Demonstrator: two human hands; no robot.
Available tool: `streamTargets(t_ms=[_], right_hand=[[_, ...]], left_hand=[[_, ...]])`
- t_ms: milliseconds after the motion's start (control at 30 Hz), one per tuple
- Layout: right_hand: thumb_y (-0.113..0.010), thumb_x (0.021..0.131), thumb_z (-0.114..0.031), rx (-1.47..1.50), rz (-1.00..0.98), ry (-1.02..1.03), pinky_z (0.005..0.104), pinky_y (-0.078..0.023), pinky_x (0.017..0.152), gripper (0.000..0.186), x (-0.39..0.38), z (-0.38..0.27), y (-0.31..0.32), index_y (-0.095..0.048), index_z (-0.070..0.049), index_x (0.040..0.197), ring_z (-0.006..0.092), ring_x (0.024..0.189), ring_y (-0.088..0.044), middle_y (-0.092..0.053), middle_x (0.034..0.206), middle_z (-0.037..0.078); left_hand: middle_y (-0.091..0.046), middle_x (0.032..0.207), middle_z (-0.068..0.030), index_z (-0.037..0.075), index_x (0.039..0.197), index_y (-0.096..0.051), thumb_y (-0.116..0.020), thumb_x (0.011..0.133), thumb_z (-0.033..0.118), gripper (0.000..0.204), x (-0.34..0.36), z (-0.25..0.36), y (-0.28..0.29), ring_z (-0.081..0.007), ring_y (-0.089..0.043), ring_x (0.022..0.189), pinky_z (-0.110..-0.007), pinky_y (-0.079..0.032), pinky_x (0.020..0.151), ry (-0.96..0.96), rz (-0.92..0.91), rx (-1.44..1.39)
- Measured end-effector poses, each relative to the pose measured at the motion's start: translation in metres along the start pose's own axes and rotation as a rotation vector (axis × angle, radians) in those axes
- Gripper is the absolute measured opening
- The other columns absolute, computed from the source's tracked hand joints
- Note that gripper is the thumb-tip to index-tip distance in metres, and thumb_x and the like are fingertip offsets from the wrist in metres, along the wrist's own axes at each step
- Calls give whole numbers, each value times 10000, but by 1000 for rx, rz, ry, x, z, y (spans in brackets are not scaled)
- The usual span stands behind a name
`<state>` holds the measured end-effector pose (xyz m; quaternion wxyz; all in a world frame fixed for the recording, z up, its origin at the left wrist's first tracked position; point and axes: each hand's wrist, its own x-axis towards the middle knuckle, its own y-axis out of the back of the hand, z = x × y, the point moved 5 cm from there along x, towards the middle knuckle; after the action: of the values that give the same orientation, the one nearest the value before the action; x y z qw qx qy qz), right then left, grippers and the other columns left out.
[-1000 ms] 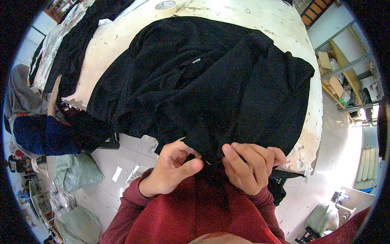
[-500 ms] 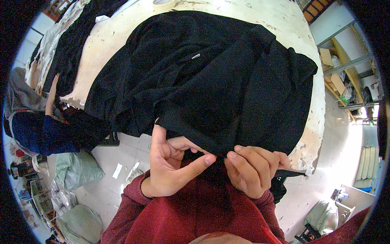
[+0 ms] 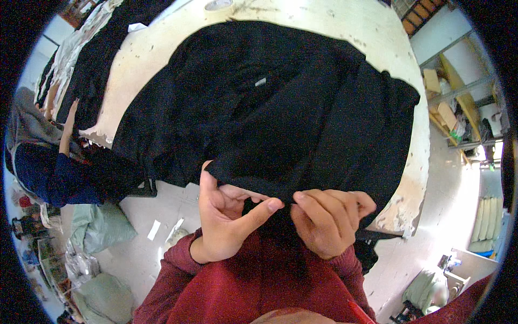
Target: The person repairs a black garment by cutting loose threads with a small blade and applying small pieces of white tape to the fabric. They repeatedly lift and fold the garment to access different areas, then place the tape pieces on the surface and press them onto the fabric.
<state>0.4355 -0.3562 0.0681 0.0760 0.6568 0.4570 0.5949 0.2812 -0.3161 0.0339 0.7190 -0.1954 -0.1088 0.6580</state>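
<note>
A large heap of black fabric (image 3: 270, 119), with a small white tag in its upper middle, is spread over the pale worn table (image 3: 410, 210) and hangs off its near edge. My left hand (image 3: 229, 216) grips the fabric's near hem, with fingers under the cloth and thumb stretched along the edge. My right hand (image 3: 326, 218) holds the same hem just right of it, fingers curled and pinched on the cloth. Both wrists come from maroon sleeves.
Two co-workers at the left, one in navy (image 3: 48, 173), have hands on long black fabric (image 3: 89, 65). A tape roll (image 3: 217, 8) lies on the far table. Sacks (image 3: 100, 227) are on the floor at lower left. Shelving (image 3: 458, 97) stands at the right.
My left hand moved up and left along the hem from a second ago, lifting a corner over its fingers. My right hand shifted slightly, still on the cloth.
</note>
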Motion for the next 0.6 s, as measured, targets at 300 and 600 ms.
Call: streamTargets(t_ms=[300, 600], right_hand=[[-768, 763, -215, 173, -491, 105, 349, -434, 798, 341, 79, 30, -3, -658, -120, 1071, 209, 858, -611, -666, 979, 39], [-497, 945, -212, 138, -459, -66, 468, -479, 776, 272, 242, 157, -213, -628, 26, 933, 394, 864, -618, -657, 880, 223]], left_hand=[[-620, 1036, -196, 24, 1238, -184, -624, 830, -132, 619, 36, 10, 22, -234, -664, 904, -328, -554, 793, -189, 74, 40], [-665, 900, -205, 14, 1197, -123, -676, 832, -69, 667, 59, -13, 43, -216, -681, 817, -277, -548, 737, -142, 135, 61]])
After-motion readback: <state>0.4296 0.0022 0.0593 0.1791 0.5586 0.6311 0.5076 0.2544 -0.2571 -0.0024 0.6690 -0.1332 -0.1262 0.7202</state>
